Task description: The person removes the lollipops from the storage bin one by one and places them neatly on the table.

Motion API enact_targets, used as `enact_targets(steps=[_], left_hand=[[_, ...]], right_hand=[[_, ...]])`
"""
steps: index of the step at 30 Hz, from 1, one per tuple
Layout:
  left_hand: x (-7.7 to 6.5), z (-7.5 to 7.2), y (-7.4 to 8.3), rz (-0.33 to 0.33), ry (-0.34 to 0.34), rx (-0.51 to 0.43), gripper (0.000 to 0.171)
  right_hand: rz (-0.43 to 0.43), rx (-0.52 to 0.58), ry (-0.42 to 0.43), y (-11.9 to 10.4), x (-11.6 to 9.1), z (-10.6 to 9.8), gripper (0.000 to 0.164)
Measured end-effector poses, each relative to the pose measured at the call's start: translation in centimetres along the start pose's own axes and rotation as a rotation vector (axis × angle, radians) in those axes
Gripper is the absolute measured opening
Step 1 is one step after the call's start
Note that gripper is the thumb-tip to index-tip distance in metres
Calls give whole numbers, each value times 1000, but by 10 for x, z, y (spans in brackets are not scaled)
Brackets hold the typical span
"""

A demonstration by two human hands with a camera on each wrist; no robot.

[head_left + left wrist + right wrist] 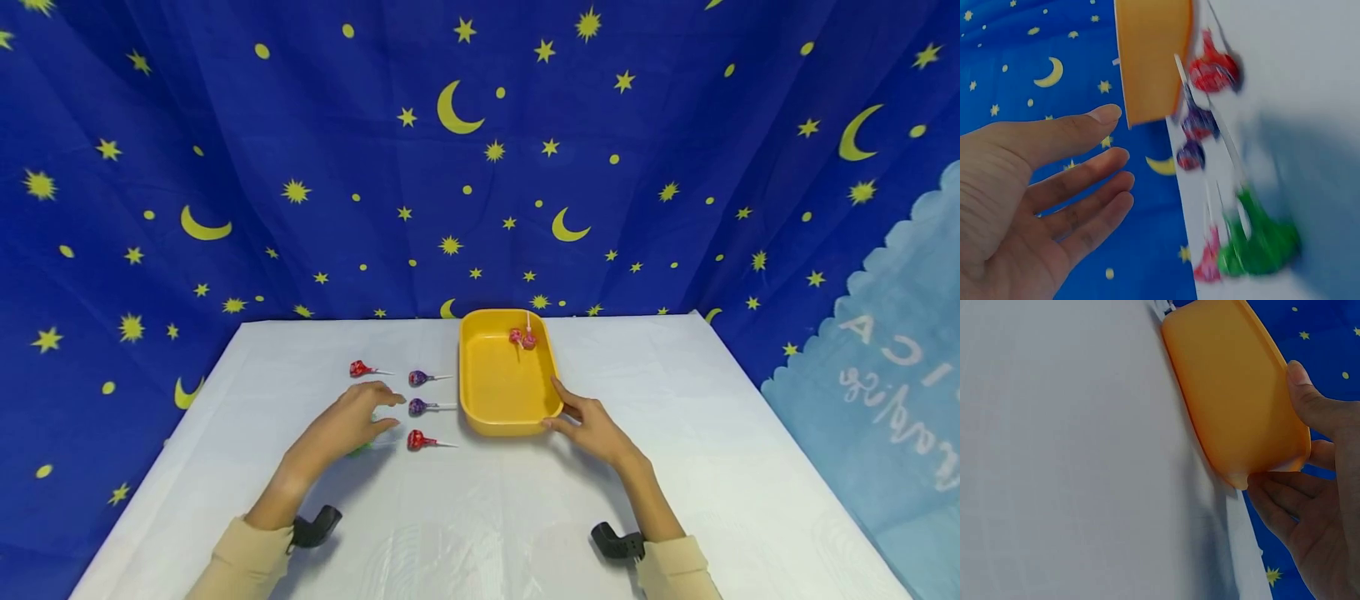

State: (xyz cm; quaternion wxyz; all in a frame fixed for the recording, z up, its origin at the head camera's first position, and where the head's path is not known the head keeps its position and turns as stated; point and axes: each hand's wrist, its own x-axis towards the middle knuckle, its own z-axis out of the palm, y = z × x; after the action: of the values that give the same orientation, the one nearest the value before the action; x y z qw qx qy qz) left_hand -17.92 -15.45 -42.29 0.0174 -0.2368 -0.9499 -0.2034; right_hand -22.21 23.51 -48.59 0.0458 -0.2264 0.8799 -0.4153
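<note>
My left hand (348,421) hovers over the lollipops with fingers spread and nothing between them. Near its fingertips lie two purple lollipops (417,407), with a red lollipop (420,440) in front and another red lollipop (360,368) behind. Green lollipops (1266,240) lie under that hand, mostly covered in the head view. A yellow plastic container (498,427) stands to the right of the lollipops. My right hand (592,427) holds it at its front right corner, thumb and fingers on either side. Inside, at the back right, are two pinkish lollipops (529,342).
A white-covered table (480,517) carries everything. Behind it hangs a blue curtain (360,100) with yellow moons and stars. A light blue cloth with lettering (900,375) hangs at the right. Black wrist mounts (318,527) sit on both arms.
</note>
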Motion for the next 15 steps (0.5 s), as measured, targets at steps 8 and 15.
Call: enact_targets(steps=[8, 15], left_hand=[[36, 11, 29, -62, -46, -87, 29], [71, 12, 49, -57, -74, -152, 29]], right_hand=[[-12, 14, -10, 3, 0, 0, 76], [-16, 8, -6, 3, 1, 0, 78]])
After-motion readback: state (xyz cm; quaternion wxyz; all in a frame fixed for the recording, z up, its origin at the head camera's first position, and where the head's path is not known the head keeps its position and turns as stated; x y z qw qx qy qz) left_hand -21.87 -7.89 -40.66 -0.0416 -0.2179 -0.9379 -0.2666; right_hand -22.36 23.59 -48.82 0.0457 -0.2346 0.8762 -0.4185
